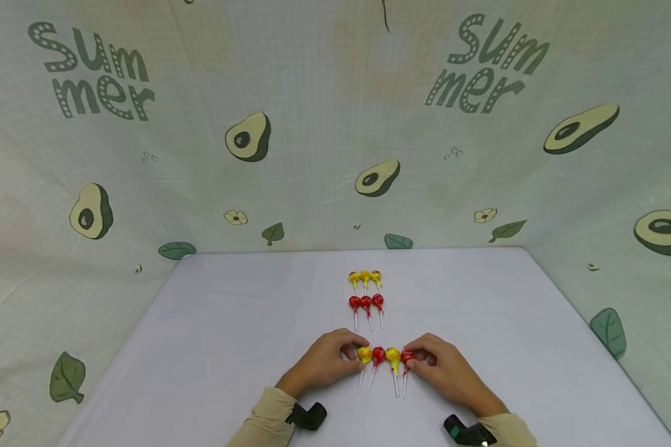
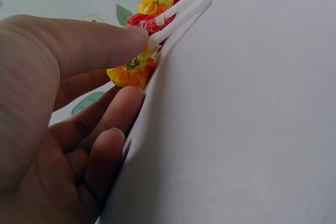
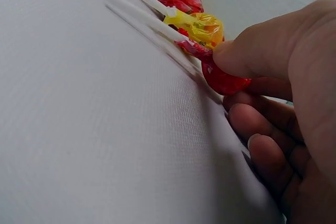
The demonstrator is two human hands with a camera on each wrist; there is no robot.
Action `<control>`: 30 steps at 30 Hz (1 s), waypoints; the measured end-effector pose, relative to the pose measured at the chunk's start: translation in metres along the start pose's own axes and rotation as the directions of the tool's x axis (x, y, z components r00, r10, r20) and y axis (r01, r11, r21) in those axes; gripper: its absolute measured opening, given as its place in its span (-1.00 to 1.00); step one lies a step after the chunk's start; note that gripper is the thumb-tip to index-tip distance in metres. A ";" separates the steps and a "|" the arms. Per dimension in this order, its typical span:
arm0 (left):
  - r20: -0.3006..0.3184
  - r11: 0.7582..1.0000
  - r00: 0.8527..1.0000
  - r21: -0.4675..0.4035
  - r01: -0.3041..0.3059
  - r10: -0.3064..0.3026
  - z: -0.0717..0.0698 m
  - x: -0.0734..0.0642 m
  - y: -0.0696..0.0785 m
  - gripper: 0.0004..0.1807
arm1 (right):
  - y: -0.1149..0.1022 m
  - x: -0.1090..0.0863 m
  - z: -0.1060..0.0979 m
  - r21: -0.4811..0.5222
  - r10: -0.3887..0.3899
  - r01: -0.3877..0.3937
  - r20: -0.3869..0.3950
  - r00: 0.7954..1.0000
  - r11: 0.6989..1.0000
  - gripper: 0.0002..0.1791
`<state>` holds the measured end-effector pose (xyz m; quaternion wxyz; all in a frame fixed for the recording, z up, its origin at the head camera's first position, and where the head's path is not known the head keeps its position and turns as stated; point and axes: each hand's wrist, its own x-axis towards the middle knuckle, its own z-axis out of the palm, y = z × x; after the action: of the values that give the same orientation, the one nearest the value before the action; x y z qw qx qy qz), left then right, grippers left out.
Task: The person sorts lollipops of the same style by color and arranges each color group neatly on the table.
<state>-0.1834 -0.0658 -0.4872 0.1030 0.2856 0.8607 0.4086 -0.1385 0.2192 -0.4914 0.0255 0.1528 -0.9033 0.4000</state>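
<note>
Near the front of the table, lollipops stand side by side in a row, heads away from me and white sticks toward me. My left hand pinches the yellow lollipop at the row's left end between thumb and fingers; its wrapper shows under the thumb in the left wrist view. At the right end, my right hand pinches a red lollipop the same way, thumb near the base of its head. Between them lie another red lollipop and another yellow one, heads close together.
Farther back are two more rows: three red lollipops, and behind them three yellow lollipops. The white table reaches back to a printed cloth with avocados and leaves. Dark wrist cameras are strapped to both wrists.
</note>
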 end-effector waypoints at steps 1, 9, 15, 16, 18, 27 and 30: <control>0.000 1.000 1.000 0.000 0.000 0.000 0.000 0.000 0.000 -0.63 | 0.000 0.000 0.000 0.003 0.009 -0.009 0.000 1.000 1.000 -0.83; 0.002 1.000 1.000 -0.007 0.008 -0.008 0.000 0.000 0.000 -0.63 | 0.001 0.000 -0.001 0.028 0.096 -0.096 0.005 0.995 0.995 -0.81; 0.002 1.000 1.000 -0.006 0.004 -0.004 0.000 0.000 -0.001 -0.63 | -0.002 0.001 -0.003 0.070 0.146 -0.145 -0.008 0.989 0.987 -0.80; 0.001 1.000 1.000 -0.006 0.005 -0.005 0.000 0.000 -0.001 -0.63 | -0.002 0.002 -0.003 0.080 0.147 -0.146 -0.014 0.989 0.986 -0.80; 0.001 1.000 1.000 -0.010 0.006 -0.006 0.000 0.000 -0.001 -0.63 | -0.003 0.002 -0.003 0.100 0.151 -0.147 -0.023 0.988 0.984 -0.79; -0.001 1.000 1.000 -0.021 0.010 -0.010 0.001 0.000 -0.001 -0.63 | -0.004 0.002 -0.001 0.167 0.172 -0.157 -0.080 0.982 0.973 -0.75; -0.005 1.000 1.000 -0.020 0.005 -0.005 0.001 0.000 -0.001 -0.63 | -0.004 0.002 -0.001 0.189 0.171 -0.149 -0.104 0.980 0.970 -0.73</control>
<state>-0.1833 -0.0659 -0.4887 0.1049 0.2812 0.8577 0.4175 -0.1393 0.2172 -0.4878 0.0332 0.0567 -0.8696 0.4894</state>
